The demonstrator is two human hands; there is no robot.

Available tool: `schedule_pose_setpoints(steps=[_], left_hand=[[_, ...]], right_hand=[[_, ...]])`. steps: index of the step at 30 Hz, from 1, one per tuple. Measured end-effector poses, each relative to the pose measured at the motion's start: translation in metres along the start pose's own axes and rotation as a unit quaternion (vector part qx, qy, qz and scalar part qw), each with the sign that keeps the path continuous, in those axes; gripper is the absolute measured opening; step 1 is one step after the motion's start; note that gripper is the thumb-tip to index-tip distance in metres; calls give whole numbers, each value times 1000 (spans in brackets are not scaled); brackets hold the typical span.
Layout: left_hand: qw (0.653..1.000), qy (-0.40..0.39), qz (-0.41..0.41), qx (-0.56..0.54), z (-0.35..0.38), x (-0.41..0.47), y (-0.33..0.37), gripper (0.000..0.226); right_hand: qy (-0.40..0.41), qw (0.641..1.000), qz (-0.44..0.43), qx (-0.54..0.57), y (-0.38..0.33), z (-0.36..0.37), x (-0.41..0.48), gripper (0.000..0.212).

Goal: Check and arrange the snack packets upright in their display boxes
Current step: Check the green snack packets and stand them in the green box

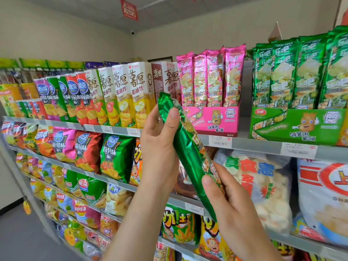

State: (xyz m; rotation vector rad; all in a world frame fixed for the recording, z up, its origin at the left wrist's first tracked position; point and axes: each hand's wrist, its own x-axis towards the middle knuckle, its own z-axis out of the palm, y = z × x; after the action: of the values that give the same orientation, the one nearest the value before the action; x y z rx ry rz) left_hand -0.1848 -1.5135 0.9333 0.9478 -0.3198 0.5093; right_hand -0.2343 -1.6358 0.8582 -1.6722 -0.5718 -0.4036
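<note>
1. hands: your left hand [160,146] grips the upper part of a green snack packet [186,149], and your right hand [227,200] pinches its lower end.
2. position: it is tilted in front of the shelves, left of the green display box [293,127].

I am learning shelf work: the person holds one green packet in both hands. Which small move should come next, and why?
Probably turn the green packet upright, toward the green display box on the right. The left hand and right hand hold it tilted, and that box's matching packets stand upright.
</note>
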Motion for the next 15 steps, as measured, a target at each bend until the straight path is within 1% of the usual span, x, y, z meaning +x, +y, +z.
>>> schedule_pose_setpoints(steps=[1, 3, 5, 10, 15], left_hand=[[1000, -11, -8, 13, -1, -3, -5, 62], [999, -37, -24, 29, -3, -10, -14, 37], [998, -46, -38, 37, -6, -16, -16, 23], [995, -49, -54, 63, -13, -24, -16, 23], [993, -58, -68, 83, -16, -33, -22, 22]], right_hand=[[11, 1000, -4, -4, 2, 1, 0, 44], [29, 999, -8, -10, 3, 1, 1, 50], [40, 999, -6, -25, 3, 1, 1, 49], [49, 998, -17, -33, 5, 2, 3, 42], [73, 997, -4, -34, 5, 3, 8, 44]])
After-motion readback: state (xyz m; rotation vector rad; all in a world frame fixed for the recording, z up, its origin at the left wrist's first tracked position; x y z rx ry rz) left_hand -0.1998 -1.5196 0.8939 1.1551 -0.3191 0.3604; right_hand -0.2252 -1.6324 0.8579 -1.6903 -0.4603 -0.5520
